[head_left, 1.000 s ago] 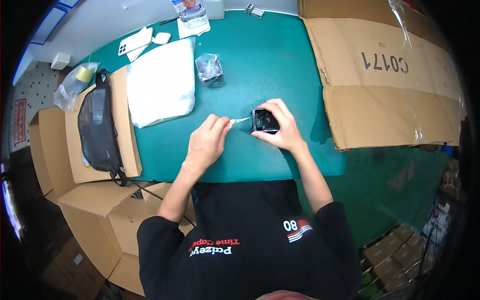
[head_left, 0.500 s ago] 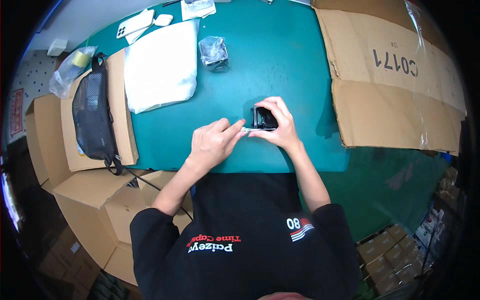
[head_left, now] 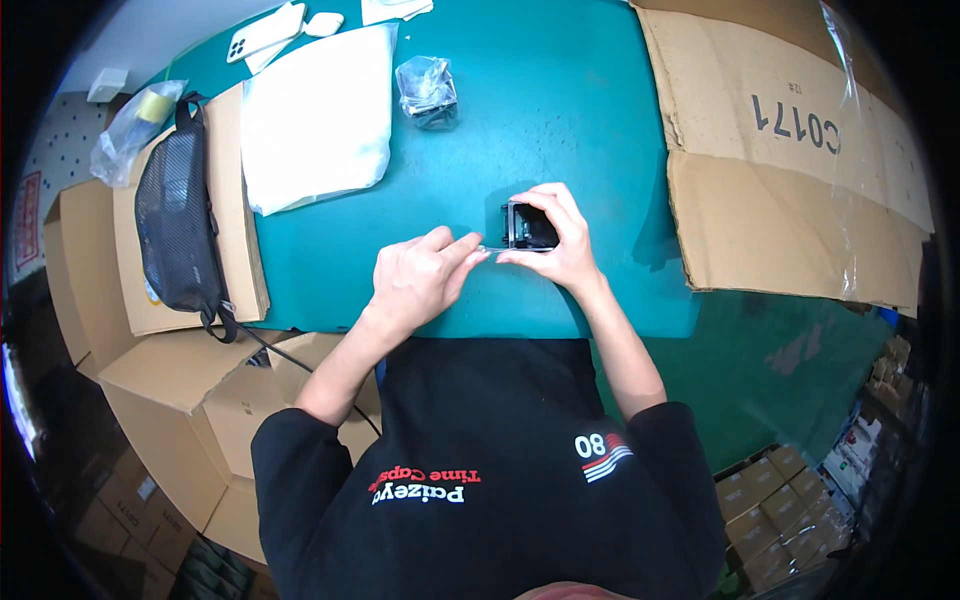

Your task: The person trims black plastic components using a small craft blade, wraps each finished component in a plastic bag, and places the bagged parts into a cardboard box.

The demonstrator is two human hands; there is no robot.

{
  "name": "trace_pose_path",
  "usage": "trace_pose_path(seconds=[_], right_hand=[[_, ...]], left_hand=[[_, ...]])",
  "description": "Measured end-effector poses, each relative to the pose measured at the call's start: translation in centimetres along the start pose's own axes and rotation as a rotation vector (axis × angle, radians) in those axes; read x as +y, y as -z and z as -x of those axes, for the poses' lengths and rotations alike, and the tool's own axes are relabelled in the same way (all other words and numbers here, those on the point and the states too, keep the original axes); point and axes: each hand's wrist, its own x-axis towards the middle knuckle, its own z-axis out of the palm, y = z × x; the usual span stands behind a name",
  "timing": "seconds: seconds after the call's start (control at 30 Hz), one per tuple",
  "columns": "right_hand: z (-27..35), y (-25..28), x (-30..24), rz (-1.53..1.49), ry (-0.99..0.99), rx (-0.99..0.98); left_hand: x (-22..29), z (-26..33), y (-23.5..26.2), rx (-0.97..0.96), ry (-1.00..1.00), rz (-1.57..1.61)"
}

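Above the green table my right hand [head_left: 566,238] is wrapped round a small black box-shaped part [head_left: 530,226] with a square, frame-like left end. The thumb presses the near side and the fingers hold the far side. To its left, my left hand [head_left: 418,275] is closed in a pinch on a thin, pale strip [head_left: 492,250] that reaches to the part's near edge. What the strip is made of is too small to make out. Beyond the hands stands a clear plastic bag [head_left: 428,92] with dark pieces inside.
A white plastic package [head_left: 320,120] lies left of the bag, with a phone [head_left: 265,33] behind it. A black mesh pouch [head_left: 180,220] rests on flat cardboard at the left. Open cartons [head_left: 215,440] stand below; a large cardboard box [head_left: 770,190] covers the right side.
My left hand has drawn slightly left, with the pale strip still pinched. My right hand keeps its hold on the black part. The whole view has shifted a little.
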Motion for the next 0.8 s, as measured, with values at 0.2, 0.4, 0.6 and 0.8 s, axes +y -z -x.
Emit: trace_pose_path(seconds=[0.2,0.4,0.6,0.8], right_hand=[[0.0,-0.1,0.2,-0.014,-0.004,-0.005],[0.1,-0.1,0.2,-0.019,-0.025,-0.008],[0.0,0.0,0.1,-0.012,-0.031,-0.012],[0.4,-0.2,0.2,-0.008,-0.037,-0.002]], left_hand=[[-0.1,-0.3,0.4,-0.022,-0.018,0.000],[-0.3,-0.8,0.2,-0.032,-0.030,0.018],[-0.3,-2.1,-0.2,-0.030,-0.003,-0.020],[-0.1,-0.5,-0.4,-0.006,-0.026,0.031]])
